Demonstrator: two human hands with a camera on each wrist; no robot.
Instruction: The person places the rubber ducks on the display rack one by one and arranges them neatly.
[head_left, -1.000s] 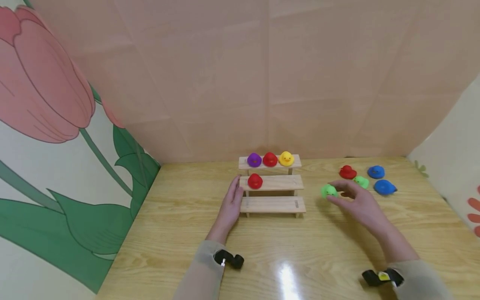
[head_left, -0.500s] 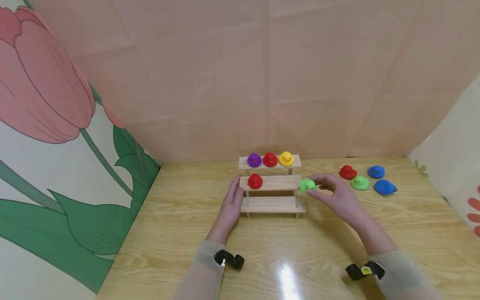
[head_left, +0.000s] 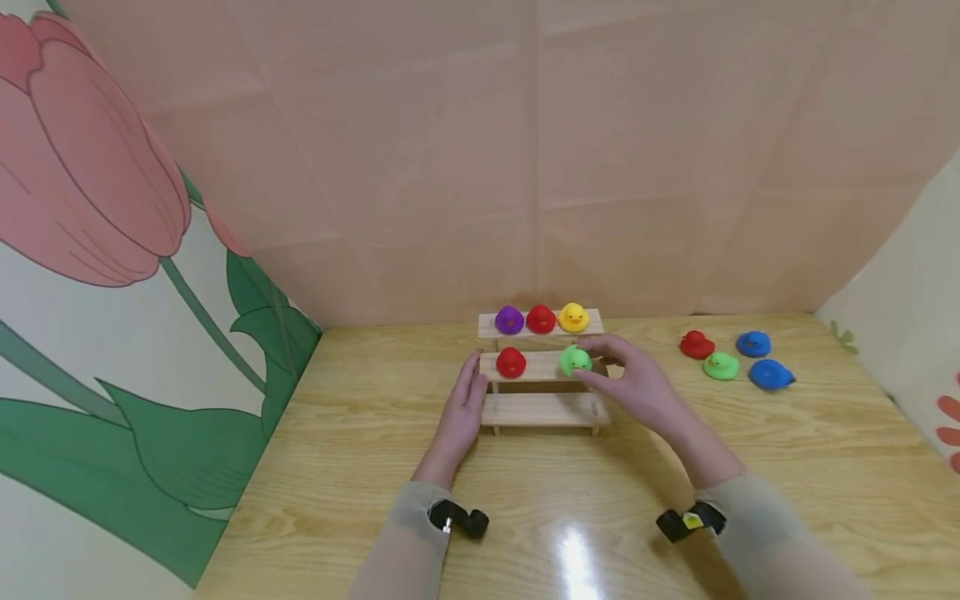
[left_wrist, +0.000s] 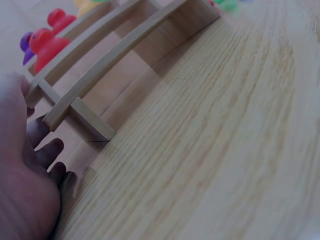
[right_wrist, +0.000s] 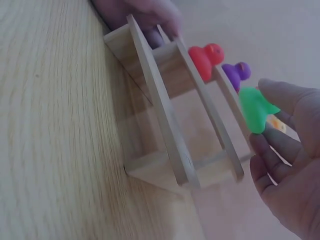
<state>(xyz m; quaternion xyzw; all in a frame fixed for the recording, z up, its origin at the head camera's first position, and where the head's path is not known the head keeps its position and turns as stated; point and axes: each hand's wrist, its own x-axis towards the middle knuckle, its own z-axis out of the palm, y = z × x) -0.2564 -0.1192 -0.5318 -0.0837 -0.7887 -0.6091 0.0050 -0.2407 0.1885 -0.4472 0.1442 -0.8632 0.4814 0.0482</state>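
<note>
Ed.: R hand (head_left: 637, 387), quick: what'd it have?
Rptr.: A green duck (head_left: 576, 360), pinched btwn thumb & fingertips at the R part of the wooden stand's (head_left: 543, 408) mid. shelf. Couldn't tell if its base touched the wood.
Ed.: L hand (head_left: 462, 404)?
Rptr.: At the stand's L end, palm side in, fingers laid loosely against the wood, approx. straight in the head view; no duck in its grasp.
Ed.: Neighbors on that shelf?
Rptr.: One red duck (head_left: 511, 362), upright nr. the L end, well apart from the pinched one.
Ed.: Top shelf?
Rptr.: Three in a row, L to R: a purple duck (head_left: 509, 320), a second red duck (head_left: 541, 319) & a yellow duck (head_left: 573, 317), all upright.
Ed.: Rest of the flock?
Rptr.: Four on the wood-grain table (head_left: 360, 450), R of the stand: a third red duck (head_left: 697, 344), a second green duck (head_left: 721, 366) just in front & two blue ducks (head_left: 770, 375) farther R.
Ed.: Bkgd.?
Rptr.: Pinkish-tan sheet (head_left: 525, 167) behind, tulip mural (head_left: 112, 167) at L. Black wrist devices (head_left: 459, 518) sat at both pale cuffs (head_left: 416, 504).
</note>
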